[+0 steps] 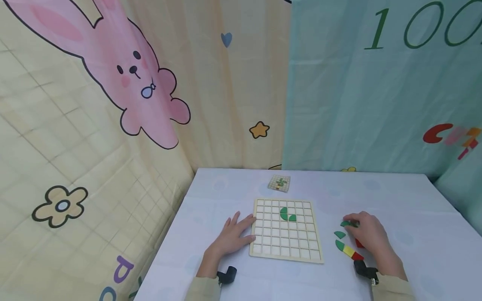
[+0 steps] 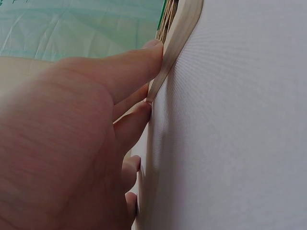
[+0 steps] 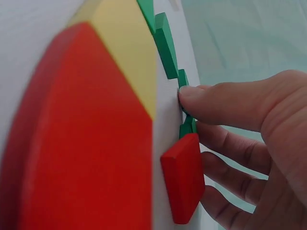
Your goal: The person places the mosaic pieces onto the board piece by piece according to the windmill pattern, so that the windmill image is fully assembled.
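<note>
My left hand (image 1: 235, 234) rests against the left edge of a pale wooden grid board (image 1: 282, 250), its fingers extended; the left wrist view shows thumb and fingertips touching the board's rim (image 2: 180, 45). Green quarter-circle pieces (image 1: 292, 218) sit in cells in the board's upper middle. To the right of the board, my right hand (image 1: 369, 232) pinches a green piece (image 1: 344, 224) at the table surface; in the right wrist view the thumb lies on that piece (image 3: 182, 79), with the other fingers curled behind. Another green piece beside the fingers is partly hidden.
Near my right hand lie a loose green piece (image 1: 339, 235), a touching row of green (image 1: 339, 245), yellow (image 1: 348, 251) and red (image 1: 357, 256) pieces, and another red piece (image 3: 184, 179). A small pattern card (image 1: 279, 183) lies beyond the board. Printed curtains (image 1: 233, 83) hang behind the table.
</note>
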Available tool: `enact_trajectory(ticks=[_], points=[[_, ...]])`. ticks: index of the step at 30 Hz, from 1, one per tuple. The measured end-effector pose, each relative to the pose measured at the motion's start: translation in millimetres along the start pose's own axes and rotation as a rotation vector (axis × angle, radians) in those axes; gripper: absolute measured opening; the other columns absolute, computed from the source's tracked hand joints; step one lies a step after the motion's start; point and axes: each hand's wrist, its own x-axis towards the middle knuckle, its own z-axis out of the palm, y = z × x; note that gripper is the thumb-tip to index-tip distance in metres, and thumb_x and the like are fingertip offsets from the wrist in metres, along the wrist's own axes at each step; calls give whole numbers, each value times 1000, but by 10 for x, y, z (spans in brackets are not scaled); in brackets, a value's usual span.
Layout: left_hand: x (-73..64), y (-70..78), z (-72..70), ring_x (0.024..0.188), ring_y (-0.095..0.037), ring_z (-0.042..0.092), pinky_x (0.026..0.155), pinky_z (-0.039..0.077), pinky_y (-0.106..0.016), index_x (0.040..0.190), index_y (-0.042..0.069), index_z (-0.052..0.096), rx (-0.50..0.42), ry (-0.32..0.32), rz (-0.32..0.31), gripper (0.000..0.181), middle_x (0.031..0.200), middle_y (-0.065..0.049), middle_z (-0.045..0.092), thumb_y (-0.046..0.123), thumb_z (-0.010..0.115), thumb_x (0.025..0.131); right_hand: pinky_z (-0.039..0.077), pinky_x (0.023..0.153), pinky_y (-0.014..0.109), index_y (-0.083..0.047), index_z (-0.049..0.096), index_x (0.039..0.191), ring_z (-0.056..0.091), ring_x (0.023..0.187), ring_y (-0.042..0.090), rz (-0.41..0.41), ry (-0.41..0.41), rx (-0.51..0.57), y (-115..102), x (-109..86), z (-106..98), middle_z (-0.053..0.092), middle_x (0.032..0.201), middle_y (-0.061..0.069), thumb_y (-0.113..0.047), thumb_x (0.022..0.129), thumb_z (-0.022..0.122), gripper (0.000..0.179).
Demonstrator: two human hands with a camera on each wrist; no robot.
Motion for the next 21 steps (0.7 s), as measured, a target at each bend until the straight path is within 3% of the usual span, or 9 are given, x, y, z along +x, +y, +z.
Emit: enact_trajectory(ticks=[10,21], points=[[22,7,-6,154,-30,6,122,2,-55,154,30,44,10,6,-4,61,160,12,35,49,60,98,53,83,58,1,72,113,58,91,35,-25,-8,-11,7,17,-6,62,100,18,-6,85,79,30],[25,-1,3,154,-31,7,122,4,-55,153,30,45,15,10,-3,61,160,11,35,48,60,98,53,81,57,1,69,109,58,90,34,5,8,29,-11,7,-13,65,100,17,-6,84,80,29]])
